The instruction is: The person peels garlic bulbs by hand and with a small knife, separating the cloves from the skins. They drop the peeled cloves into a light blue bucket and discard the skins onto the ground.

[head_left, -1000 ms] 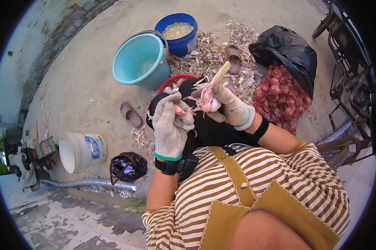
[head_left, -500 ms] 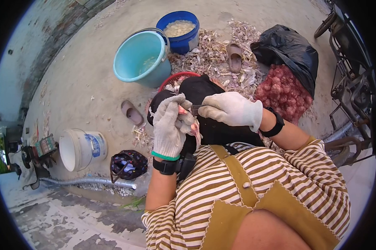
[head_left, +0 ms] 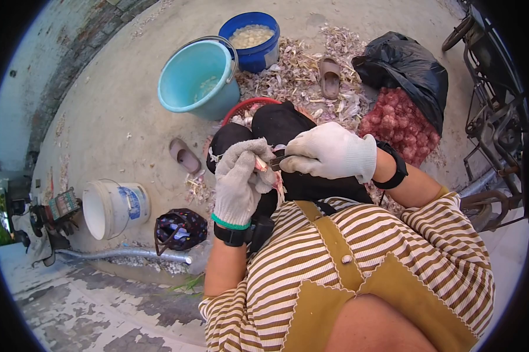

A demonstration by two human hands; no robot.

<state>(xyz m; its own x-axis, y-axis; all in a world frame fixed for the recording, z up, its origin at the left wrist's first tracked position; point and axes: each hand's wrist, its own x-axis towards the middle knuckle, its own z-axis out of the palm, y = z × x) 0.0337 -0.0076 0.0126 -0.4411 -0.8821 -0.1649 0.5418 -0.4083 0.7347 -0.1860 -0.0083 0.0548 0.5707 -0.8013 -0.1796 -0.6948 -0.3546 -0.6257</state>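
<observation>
My left hand (head_left: 240, 182), in a grey-white glove with a green cuff, is closed on a piece of garlic (head_left: 261, 165) with pinkish skin; more peel hangs below its fingers. My right hand (head_left: 323, 154), in a white glove, grips a small knife (head_left: 278, 160) whose dark blade is against or just beside the garlic. Both hands are close together above my dark-clothed lap. Partly hidden behind my knees is a red basket (head_left: 246, 105) with garlic in it.
Beyond my knees stand a light blue bucket (head_left: 197, 79) and a dark blue bucket (head_left: 264, 57) of peeled cloves. Peels (head_left: 293, 73) and slippers (head_left: 330, 79) lie around. A red net bag (head_left: 398, 126) and black plastic bag (head_left: 408, 70) are right; a white bucket (head_left: 103, 210) lies left.
My right hand has shifted slightly right and turned, and the knife blade shows more clearly. The peel hanging below my left hand has changed position a little.
</observation>
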